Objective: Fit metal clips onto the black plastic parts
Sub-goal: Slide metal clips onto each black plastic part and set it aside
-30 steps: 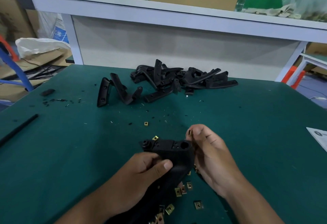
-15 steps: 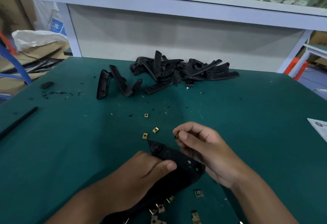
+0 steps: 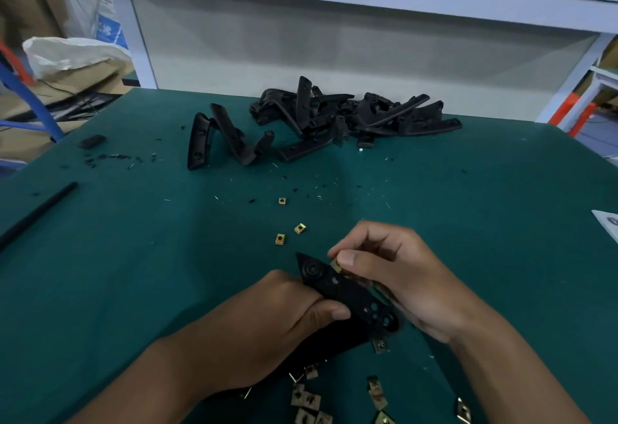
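My left hand [image 3: 281, 316] grips a long black plastic part [image 3: 351, 293] low over the green table, its pointed end aimed up and left. My right hand [image 3: 394, 269] pinches a small brass-coloured metal clip [image 3: 335, 265] between thumb and forefinger and holds it against the part's upper edge, beside a round boss. Loose metal clips [image 3: 309, 400] lie scattered on the table below my hands. Three more clips [image 3: 280, 239] sit just beyond the part.
A pile of black plastic parts [image 3: 347, 116] lies at the table's far middle, with two separate parts [image 3: 220, 136] to its left. A black rod [image 3: 36, 213] lies at the left edge, a paper sheet [image 3: 608, 223] at the right edge. Black crumbs dot the green table [image 3: 133, 256].
The black part has tilted flatter and turned so that its pointed end faces up-left. My right hand has brought the clip down from above onto the part's edge.
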The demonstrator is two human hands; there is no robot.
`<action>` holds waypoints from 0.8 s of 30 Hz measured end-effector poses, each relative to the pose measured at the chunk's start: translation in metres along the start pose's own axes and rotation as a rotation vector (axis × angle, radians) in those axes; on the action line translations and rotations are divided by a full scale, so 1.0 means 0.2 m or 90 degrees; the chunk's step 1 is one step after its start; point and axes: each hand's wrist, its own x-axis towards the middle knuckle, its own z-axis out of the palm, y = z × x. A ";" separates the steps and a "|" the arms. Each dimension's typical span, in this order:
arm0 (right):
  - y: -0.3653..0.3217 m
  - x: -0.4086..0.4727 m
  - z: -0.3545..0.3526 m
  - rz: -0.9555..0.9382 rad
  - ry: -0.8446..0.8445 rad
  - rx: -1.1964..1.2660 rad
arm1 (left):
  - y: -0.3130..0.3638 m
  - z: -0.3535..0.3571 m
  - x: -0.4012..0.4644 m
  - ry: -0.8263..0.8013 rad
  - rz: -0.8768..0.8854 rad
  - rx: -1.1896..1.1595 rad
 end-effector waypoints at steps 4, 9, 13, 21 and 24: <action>0.00 0.00 -0.01 0.003 -0.007 0.015 | 0.00 0.00 0.00 -0.001 -0.008 -0.009; 0.00 0.00 -0.01 -0.005 -0.015 -0.010 | -0.01 0.01 0.00 0.000 -0.006 -0.001; 0.00 -0.01 -0.02 -0.019 0.009 0.005 | -0.02 0.01 0.00 0.031 0.004 0.007; 0.00 -0.01 0.00 0.003 0.000 -0.005 | -0.01 0.01 0.01 0.038 -0.005 0.009; 0.00 0.00 0.01 0.010 0.010 0.000 | 0.00 0.01 0.01 0.039 -0.002 0.001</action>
